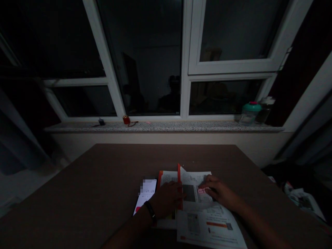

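Note:
Printed pages (210,224) with text, pictures and orange bands lie on the brown table, partly overlapping, with one orange-edged strip (178,169) standing up or folded. My left hand (169,197), a dark band on its wrist, rests on the pages at that orange edge, fingers laid across the paper. In my right hand (219,190), fingers closed, is a small pink object (201,190) held down against the page; its exact kind is too dim to make out. Left of the pages lies a phone (146,195) with a lit screen, partly behind my left forearm.
Beyond the brown table (116,159) runs a speckled windowsill (166,127) under dark windows. On it are a red spool-like item (126,120), a small dark bottle (101,121) and a teal-lidded container (250,113). Several papers (303,200) lie off the table's right side.

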### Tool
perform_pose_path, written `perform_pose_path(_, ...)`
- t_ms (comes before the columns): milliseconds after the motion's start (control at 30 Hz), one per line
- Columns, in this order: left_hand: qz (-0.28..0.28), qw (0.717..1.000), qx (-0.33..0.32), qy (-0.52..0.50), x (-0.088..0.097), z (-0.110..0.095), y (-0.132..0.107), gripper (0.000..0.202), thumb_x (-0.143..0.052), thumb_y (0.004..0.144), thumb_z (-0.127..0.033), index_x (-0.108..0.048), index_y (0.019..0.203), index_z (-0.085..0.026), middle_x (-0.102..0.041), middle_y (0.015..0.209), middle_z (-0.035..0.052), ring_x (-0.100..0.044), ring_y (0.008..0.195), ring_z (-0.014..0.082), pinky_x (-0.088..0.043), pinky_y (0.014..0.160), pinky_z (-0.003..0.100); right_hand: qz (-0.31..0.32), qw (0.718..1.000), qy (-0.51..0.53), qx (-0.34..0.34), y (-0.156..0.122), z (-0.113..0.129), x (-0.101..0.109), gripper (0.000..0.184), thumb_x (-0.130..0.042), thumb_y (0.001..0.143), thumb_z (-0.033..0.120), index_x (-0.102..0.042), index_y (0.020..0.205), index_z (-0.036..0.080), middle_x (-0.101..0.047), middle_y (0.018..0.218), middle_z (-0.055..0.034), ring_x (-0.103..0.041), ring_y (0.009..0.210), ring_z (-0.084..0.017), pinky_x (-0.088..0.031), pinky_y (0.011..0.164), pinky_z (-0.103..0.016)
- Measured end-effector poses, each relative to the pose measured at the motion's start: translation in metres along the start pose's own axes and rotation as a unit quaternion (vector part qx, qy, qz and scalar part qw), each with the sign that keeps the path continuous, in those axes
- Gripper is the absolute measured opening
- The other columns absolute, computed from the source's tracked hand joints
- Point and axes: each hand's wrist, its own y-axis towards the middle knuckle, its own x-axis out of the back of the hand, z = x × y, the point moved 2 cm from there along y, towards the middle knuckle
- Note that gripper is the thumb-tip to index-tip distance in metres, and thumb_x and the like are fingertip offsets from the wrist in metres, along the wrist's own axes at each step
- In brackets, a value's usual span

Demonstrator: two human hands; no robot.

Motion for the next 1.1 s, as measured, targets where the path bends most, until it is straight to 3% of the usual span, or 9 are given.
perform_pose_path(267,0.003,1.0,0.002,-0.007,-0.001,0.001,-0.001,0.029,-0.063,0.091,-0.02,-0.064,0.12,-0.027,-0.051,0.139,0.0039,-0.047,0.125,0.0253,-0.039,0.103,0.041,-0.052,0.998,-0.031,-0.016,0.017,-0.006,-0.008,0.025,-0.05,0.095,0.023,-0.071,0.108,0.022,-0.062,0.1,-0.0084,-0.059,0.098,-0.023,-0.046,0.088,-0.036)
perform_pose_path(567,0.004,1.0,0.007,-0.015,0.006,-0.009,0.002,0.025,-0.057,0.091,-0.018,-0.061,0.115,-0.024,-0.058,0.129,0.004,-0.052,0.118,0.024,-0.04,0.1,0.039,0.004,1.0,0.019,0.013,0.001,-0.001,0.006,0.021,-0.055,0.094,0.03,-0.073,0.103,0.023,-0.064,0.098,-0.0079,-0.06,0.095,-0.023,-0.048,0.084,-0.036)
perform_pose_path(700,0.013,1.0,0.024,-0.01,0.009,-0.009,0.003,0.019,-0.056,0.093,-0.02,-0.061,0.111,-0.023,-0.059,0.127,0.0042,-0.052,0.118,0.0245,-0.039,0.101,0.04,0.0,1.0,0.02,0.021,0.001,0.003,-0.002,0.019,-0.056,0.093,0.027,-0.071,0.103,0.023,-0.064,0.097,-0.0068,-0.06,0.095,-0.022,-0.046,0.085,-0.035)
perform_pose_path(800,0.018,0.999,0.05,0.0,0.009,-0.007,0.003,0.017,-0.059,0.092,-0.021,-0.06,0.108,-0.022,-0.06,0.124,0.0049,-0.053,0.115,0.0253,-0.04,0.099,0.04,0.008,1.0,0.015,0.021,0.005,0.013,-0.014,0.017,-0.058,0.09,0.023,-0.07,0.102,0.023,-0.062,0.093,-0.0052,-0.059,0.088,-0.02,-0.046,0.077,-0.031)
perform_pose_path(967,0.001,0.999,0.046,0.002,0.005,-0.003,0.0,0.041,-0.061,0.092,-0.022,-0.049,0.131,-0.027,-0.054,0.132,0.0044,-0.048,0.122,0.0264,-0.037,0.102,0.043,0.014,1.0,0.018,0.021,0.008,0.028,-0.026,0.018,-0.059,0.088,0.016,-0.069,0.101,0.024,-0.061,0.092,-0.003,-0.058,0.087,-0.018,-0.045,0.076,-0.028)
perform_pose_path(1100,0.003,0.999,0.038,0.009,-0.002,0.0,-0.002,0.046,-0.064,0.089,-0.024,-0.05,0.133,-0.027,-0.049,0.139,0.0062,-0.044,0.127,0.0284,-0.035,0.105,0.046,-0.012,1.0,0.014,0.003,0.009,0.023,-0.023,0.019,-0.057,0.089,0.018,-0.068,0.103,0.024,-0.059,0.091,-0.0029,-0.058,0.086,-0.018,-0.045,0.076,-0.029)
